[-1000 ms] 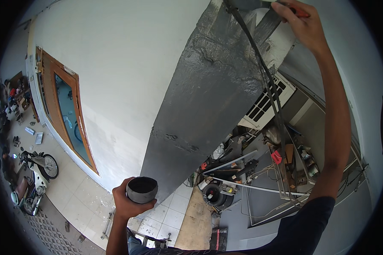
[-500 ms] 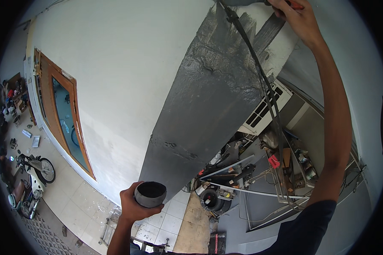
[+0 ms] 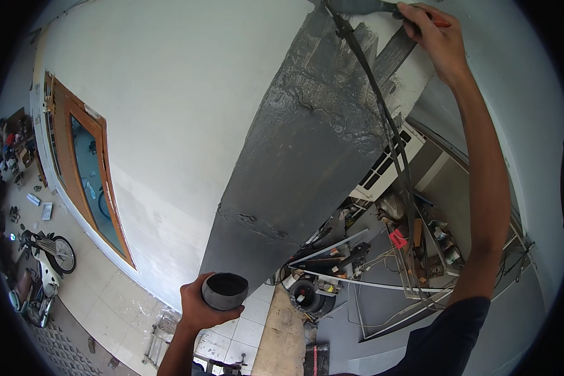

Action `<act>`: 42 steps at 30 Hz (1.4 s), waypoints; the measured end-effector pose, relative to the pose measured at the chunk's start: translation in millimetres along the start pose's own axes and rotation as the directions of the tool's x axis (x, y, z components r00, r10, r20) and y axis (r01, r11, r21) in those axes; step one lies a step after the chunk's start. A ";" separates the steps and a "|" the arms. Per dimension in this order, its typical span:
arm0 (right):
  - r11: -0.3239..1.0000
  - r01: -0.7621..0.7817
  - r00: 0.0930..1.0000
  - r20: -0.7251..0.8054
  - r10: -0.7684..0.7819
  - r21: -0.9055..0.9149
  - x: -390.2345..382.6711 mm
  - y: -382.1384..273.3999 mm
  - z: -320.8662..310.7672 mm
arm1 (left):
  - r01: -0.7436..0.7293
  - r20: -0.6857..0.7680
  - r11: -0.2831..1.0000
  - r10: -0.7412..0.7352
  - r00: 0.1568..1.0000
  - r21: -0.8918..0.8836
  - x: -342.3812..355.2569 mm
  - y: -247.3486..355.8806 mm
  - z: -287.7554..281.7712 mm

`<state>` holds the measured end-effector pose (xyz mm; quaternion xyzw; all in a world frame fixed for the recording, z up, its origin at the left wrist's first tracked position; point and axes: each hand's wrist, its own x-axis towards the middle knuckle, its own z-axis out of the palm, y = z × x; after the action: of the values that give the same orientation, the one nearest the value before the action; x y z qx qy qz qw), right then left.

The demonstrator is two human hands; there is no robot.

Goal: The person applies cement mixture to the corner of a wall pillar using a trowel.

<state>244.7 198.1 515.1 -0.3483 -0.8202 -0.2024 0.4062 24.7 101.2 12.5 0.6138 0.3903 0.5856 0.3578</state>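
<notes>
In my left hand (image 3: 197, 307), low in the view, is a grey-smeared cup (image 3: 224, 302) with a dark inside, my fingers and thumb wrapped round it. Up at the top right, my right hand (image 3: 435, 37) grips the handle of a paintbrush (image 3: 388, 7), dark with a red end. The brush's head points left against the top of a wall column (image 3: 276, 163). Dark grey paint covers most of that column, with rough, wet-looking patches higher up and streaks over white near my right hand. Black cables (image 3: 373, 81) hang across the painted face, close to the brush.
A white wall (image 3: 169, 94) with a wooden-framed window (image 3: 91, 166) stands to the left. Far below are a parked motorbike (image 3: 47, 263), a tyre (image 3: 306, 296), and a cluttered heap of frames and boxes (image 3: 413, 250). A white vented panel (image 3: 388, 166) sits beside the column.
My right hand and the brush have shifted slightly left and down, with more of the brush showing. The cup is a little lower in the view; my whole view has tilted slightly.
</notes>
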 end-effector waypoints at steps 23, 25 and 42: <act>0.132 0.704 0.561 0.432 -0.706 -0.698 16.5 -25.9 -7.3 | -0.101 0.059 0.995 0.100 0.993 0.003 3.4 2.4 10.3; 0.167 0.721 0.586 0.463 -0.665 -0.673 0.9 -24.4 1.8 | -0.110 0.056 0.994 0.109 0.992 0.022 2.7 1.6 8.5; 0.393 0.777 0.623 0.514 -0.590 -0.491 3.8 -42.7 1.1 | -0.136 0.033 0.990 0.135 0.990 0.035 -3.6 -2.7 8.0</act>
<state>211.1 171.4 515.4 -0.1206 -0.7997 -0.5878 0.0187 32.5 99.3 8.1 0.6541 0.3530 0.5919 0.3117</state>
